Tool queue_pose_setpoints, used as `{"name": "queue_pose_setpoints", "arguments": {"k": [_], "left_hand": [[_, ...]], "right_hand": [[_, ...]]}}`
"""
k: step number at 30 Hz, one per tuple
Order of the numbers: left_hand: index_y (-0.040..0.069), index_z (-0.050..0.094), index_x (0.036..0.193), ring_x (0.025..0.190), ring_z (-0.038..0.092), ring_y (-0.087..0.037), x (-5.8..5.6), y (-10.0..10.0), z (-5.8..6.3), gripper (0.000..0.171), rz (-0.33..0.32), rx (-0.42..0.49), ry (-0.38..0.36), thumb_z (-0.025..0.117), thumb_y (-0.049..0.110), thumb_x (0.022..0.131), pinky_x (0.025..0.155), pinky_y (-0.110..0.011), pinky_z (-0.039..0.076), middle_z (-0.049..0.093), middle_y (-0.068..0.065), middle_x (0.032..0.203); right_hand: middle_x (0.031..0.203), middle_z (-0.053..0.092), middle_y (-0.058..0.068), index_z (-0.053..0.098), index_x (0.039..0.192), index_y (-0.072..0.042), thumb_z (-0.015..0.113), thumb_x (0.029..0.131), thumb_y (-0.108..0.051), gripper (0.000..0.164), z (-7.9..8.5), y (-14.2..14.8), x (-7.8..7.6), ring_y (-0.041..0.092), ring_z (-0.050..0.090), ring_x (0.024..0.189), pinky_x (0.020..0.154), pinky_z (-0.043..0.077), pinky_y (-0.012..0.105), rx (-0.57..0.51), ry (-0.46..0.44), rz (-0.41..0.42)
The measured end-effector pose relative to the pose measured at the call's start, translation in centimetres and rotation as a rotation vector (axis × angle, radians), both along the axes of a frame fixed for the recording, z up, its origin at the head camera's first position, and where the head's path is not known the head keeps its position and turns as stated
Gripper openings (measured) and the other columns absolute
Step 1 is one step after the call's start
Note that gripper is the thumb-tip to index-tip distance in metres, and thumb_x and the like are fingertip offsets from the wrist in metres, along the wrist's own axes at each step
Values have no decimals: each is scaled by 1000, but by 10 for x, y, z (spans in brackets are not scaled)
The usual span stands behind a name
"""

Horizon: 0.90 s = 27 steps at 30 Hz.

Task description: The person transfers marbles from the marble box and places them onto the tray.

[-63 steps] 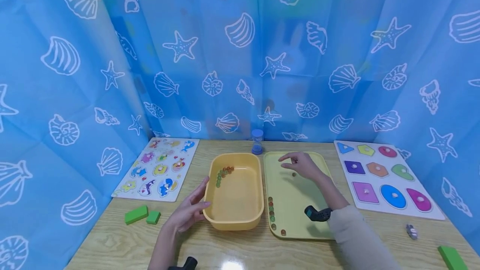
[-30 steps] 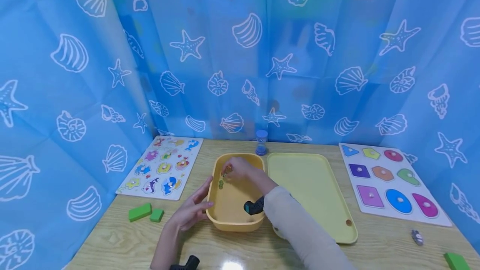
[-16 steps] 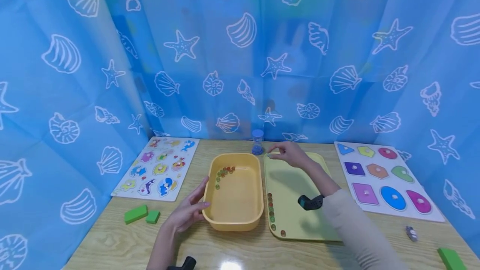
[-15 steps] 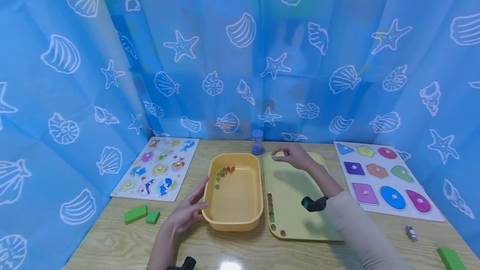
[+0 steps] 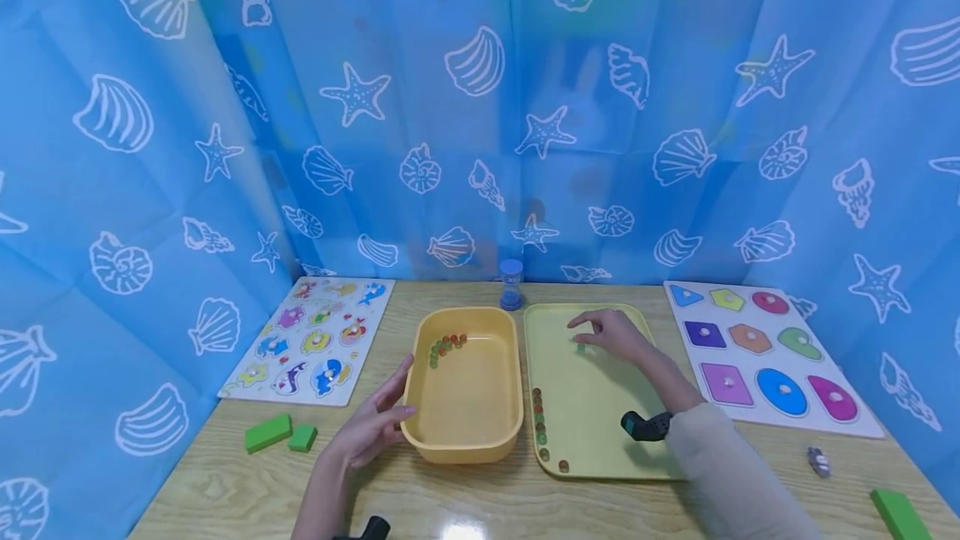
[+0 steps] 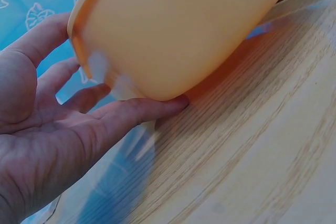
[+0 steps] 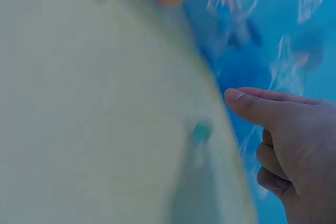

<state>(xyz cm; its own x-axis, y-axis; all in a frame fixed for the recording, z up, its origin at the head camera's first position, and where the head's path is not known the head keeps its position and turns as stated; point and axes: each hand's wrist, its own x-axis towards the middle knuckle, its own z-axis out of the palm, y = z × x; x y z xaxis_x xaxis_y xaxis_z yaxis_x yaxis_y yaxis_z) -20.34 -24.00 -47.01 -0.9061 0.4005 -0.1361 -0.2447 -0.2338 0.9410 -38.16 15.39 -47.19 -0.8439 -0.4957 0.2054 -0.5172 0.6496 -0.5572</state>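
Observation:
In the head view, my left hand (image 5: 371, 427) holds the left side of an orange plastic basin (image 5: 463, 447). Its fingers and thumb also meet the basin wall (image 6: 173, 35) in the left wrist view. Inside, green marbles (image 5: 434, 354) and red marbles (image 5: 453, 339) cluster at the far left. My right hand (image 5: 617, 335) hovers over a pale yellow tray (image 5: 592, 415), thumb and index finger slightly apart. A green marble (image 5: 581, 348) is just below them, apart from the fingers (image 7: 252, 106) in the right wrist view. Several marbles (image 5: 540, 427) line the tray's left edge.
A blue sand timer (image 5: 512, 283) stands behind the basin and tray. Puzzle boards lie left (image 5: 303, 340) and right (image 5: 772, 357). Green blocks (image 5: 267, 433) sit left, another green block (image 5: 900, 515) right. A small grey figure (image 5: 818, 462) lies on the table.
My right hand went from the tray into the basin, then back above the tray with a marble. It has since moved right and let the green marble go. The left hand stays on the basin.

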Motion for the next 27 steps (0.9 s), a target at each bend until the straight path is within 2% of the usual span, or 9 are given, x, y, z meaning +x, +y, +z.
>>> {"name": "queue_pose_setpoints", "arguments": {"k": [3, 6, 11, 14, 15, 19, 21, 22, 27], "left_hand": [[33, 9, 144, 131, 22, -38, 1, -1, 0, 77, -5, -4, 8, 50, 2, 87, 95, -49, 40, -10, -5, 151], [33, 8, 144, 131, 22, -38, 1, -1, 0, 77, -8, -8, 13, 50, 2, 87, 95, -49, 40, -10, -5, 151], [34, 9, 143, 131, 19, -39, -1, 0, -1, 77, -6, -6, 17, 49, 1, 87, 95, -49, 41, -11, -5, 151], [36, 13, 143, 132, 18, -39, -3, -1, -6, 76, -2, 4, 21, 49, 0, 87, 94, -49, 42, -11, -6, 150], [36, 14, 143, 132, 18, -39, -4, -1, -9, 75, -1, 6, 23, 49, 0, 87, 94, -49, 42, -11, -6, 151], [37, 14, 143, 132, 19, -39, -5, -2, -11, 76, -9, 7, 26, 51, 1, 87, 93, -49, 42, -9, -6, 151], [36, 12, 143, 132, 19, -39, -5, -2, -8, 77, -17, 6, 26, 50, 1, 87, 94, -49, 41, -9, -6, 151], [35, 11, 143, 132, 19, -39, -4, -2, -6, 77, -22, 5, 25, 50, 1, 87, 94, -48, 41, -9, -6, 151], [35, 10, 143, 131, 21, -38, -3, -3, -4, 78, -31, 13, 29, 50, 1, 87, 94, -48, 42, -9, -5, 151]], "right_hand": [[48, 33, -4, 67, 102, -13, 63, 83, -24, 23, 19, -33, 0, 11, 28, 42, 39, 26, 23, -30, 18, 36], [48, 33, -4, 68, 101, -13, 62, 83, -26, 23, 35, -76, 2, 12, 28, 43, 40, 24, 23, -49, 34, 114], [48, 34, -5, 69, 97, -14, 62, 83, -23, 18, 45, -146, 9, 10, 28, 44, 42, 24, 21, -22, 42, 254], [48, 40, -2, 69, 97, -15, 62, 83, -21, 16, 42, -176, 14, 9, 31, 43, 42, 28, 20, 27, 2, 304], [52, 47, -1, 69, 96, -14, 62, 84, -20, 16, 40, -184, 15, 8, 35, 46, 44, 32, 19, 43, -8, 319], [81, 66, 0, 69, 96, -14, 65, 81, -17, 16, 30, -205, 19, 10, 56, 69, 64, 48, 21, 114, -33, 360], [95, 67, -4, 70, 96, -14, 66, 80, -16, 17, 25, -211, 19, 9, 59, 86, 78, 49, 21, 149, -32, 370], [95, 67, -5, 70, 96, -15, 67, 79, -17, 17, 23, -213, 19, 10, 59, 89, 81, 49, 22, 169, -25, 374], [93, 67, -8, 70, 95, -17, 69, 77, -18, 18, 10, -219, 21, 8, 60, 91, 83, 48, 19, 225, 3, 392]]}}
